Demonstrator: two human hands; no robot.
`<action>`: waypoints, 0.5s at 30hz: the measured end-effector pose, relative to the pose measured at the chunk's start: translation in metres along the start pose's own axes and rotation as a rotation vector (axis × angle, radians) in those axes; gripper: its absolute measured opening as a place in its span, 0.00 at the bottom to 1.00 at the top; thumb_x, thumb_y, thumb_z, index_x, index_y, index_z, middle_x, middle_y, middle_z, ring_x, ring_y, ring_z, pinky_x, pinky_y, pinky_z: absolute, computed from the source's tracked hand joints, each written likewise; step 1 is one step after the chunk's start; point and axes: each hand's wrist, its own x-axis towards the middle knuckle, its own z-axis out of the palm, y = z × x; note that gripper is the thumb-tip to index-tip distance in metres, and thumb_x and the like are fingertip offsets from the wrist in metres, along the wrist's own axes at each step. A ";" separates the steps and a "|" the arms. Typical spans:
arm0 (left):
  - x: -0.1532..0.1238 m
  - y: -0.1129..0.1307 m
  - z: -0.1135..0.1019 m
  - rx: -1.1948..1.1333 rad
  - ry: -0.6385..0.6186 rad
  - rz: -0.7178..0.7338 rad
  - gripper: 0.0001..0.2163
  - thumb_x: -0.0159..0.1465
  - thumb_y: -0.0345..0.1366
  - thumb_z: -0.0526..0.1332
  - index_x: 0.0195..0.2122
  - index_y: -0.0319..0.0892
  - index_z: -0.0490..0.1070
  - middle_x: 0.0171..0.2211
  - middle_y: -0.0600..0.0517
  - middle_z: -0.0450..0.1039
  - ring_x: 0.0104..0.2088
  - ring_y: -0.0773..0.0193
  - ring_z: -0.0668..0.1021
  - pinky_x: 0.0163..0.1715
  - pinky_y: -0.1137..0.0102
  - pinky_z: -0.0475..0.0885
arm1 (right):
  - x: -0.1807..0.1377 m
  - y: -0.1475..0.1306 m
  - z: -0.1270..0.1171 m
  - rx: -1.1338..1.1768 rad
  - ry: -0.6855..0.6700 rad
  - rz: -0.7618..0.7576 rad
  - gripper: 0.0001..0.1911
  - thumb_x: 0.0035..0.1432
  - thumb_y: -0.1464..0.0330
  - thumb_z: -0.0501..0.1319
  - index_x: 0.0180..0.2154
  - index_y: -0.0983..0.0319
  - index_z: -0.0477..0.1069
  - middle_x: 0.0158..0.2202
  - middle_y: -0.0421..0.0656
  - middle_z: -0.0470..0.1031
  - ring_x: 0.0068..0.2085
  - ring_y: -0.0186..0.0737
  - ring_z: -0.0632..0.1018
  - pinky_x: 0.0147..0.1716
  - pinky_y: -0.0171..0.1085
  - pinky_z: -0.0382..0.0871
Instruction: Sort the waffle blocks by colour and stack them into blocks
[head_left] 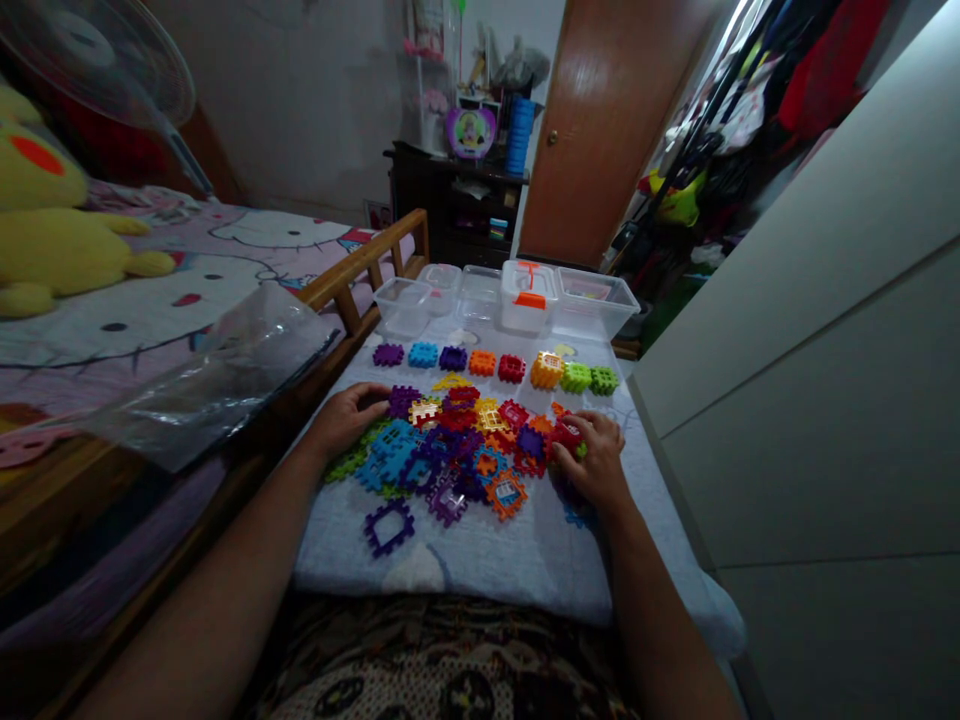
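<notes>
Cloth-covered tabletop, block pile spread across the middle, both forearms reaching forward around it.
Left hand turned inward, thumb and fingers apart at pile's left edge; right hand curled, fingers clamped on red block, right edge.

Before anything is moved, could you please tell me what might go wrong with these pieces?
The heap overlaps loosely, so pulling out the red piece at the right hand could drag neighbours along. A reach across might knock the yellow stack, the tallest in the row behind. The purple frame lies apart, between the heap and the cloth's front edge, where it might get nudged off.
</notes>
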 end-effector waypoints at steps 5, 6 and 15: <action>0.002 -0.006 0.000 0.006 -0.013 0.010 0.27 0.53 0.58 0.66 0.47 0.43 0.77 0.46 0.46 0.80 0.48 0.49 0.80 0.51 0.59 0.73 | -0.004 0.003 -0.005 -0.049 -0.141 -0.081 0.27 0.52 0.61 0.64 0.54 0.57 0.71 0.60 0.51 0.65 0.61 0.61 0.64 0.59 0.60 0.53; 0.002 -0.008 0.000 0.005 -0.014 0.011 0.27 0.53 0.58 0.66 0.47 0.43 0.77 0.46 0.45 0.80 0.48 0.49 0.80 0.51 0.59 0.74 | -0.004 0.003 -0.005 -0.061 -0.159 -0.084 0.27 0.51 0.62 0.64 0.54 0.57 0.71 0.60 0.52 0.65 0.61 0.61 0.63 0.59 0.61 0.53; 0.002 -0.005 -0.001 0.008 -0.015 0.008 0.27 0.53 0.57 0.66 0.47 0.43 0.77 0.45 0.46 0.81 0.46 0.49 0.81 0.48 0.60 0.75 | 0.000 0.008 -0.004 0.029 -0.113 -0.052 0.20 0.52 0.62 0.64 0.47 0.58 0.72 0.58 0.51 0.67 0.60 0.58 0.65 0.59 0.57 0.57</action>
